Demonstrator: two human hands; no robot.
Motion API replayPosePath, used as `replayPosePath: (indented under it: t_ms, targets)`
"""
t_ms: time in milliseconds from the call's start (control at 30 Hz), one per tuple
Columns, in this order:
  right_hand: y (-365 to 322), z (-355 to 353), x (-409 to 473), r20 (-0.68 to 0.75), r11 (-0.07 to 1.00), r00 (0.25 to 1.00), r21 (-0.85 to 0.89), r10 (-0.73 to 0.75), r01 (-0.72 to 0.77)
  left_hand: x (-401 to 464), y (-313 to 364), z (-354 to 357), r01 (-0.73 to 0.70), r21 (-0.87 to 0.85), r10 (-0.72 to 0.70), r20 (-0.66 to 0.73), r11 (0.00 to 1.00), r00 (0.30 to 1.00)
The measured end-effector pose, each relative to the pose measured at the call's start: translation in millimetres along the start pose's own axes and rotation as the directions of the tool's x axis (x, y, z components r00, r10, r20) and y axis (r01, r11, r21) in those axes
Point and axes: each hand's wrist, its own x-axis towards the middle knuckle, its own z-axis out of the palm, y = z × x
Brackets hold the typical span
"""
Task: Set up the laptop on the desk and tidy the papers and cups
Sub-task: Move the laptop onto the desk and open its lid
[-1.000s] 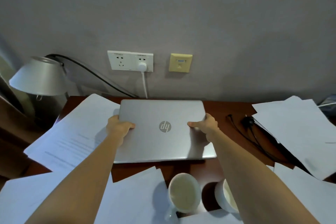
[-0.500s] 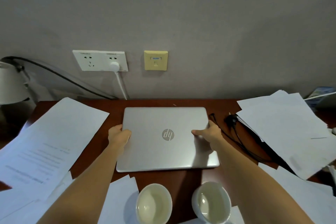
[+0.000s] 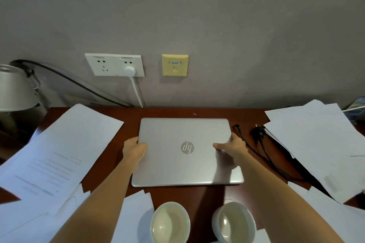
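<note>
Head view: left hand (image 3: 134, 149), right hand (image 3: 232, 147) grip laptop (image 3: 185, 163) (closed).

— What's on that dark wood bench (image 3: 130, 132)?
— A closed silver laptop (image 3: 185, 163) flat in the middle, loose papers (image 3: 65, 144) spread at the left, more sheets (image 3: 320, 144) at the right.
— And in front?
— Two pale cups (image 3: 170, 223) side by side, a black cable (image 3: 262, 150) right of the laptop.

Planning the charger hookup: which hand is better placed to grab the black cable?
Probably the right hand. It grips the laptop's right edge, and the black cable lies on the desk just beyond it. The left hand is at the laptop's far side, by the papers.
</note>
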Motion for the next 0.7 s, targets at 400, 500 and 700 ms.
replayPosePath:
  t_ms: [400, 500, 700]
  targets:
    - [-1.1, 3.1, 9.9, 0.009, 0.992, 1.000, -0.121, 0.028, -0.027, -12.3, -6.6, 6.4, 0.045, -0.078, -0.050, -0.074, 0.996, 0.996]
    - [-1.9, 4.6, 11.0, -0.005, 0.988, 1.000, -0.152, 0.028, -0.028, -17.3, -10.8, 6.5, 0.043, -0.063, -0.045, -0.026, 0.997, 0.999]
    - [-12.6, 9.2, 3.7, -0.064, 0.956, 0.998, -0.292, 0.000, -0.019, -23.9, -20.6, 2.6, -0.008, 0.187, -0.010, 0.095, 0.982, 0.995]
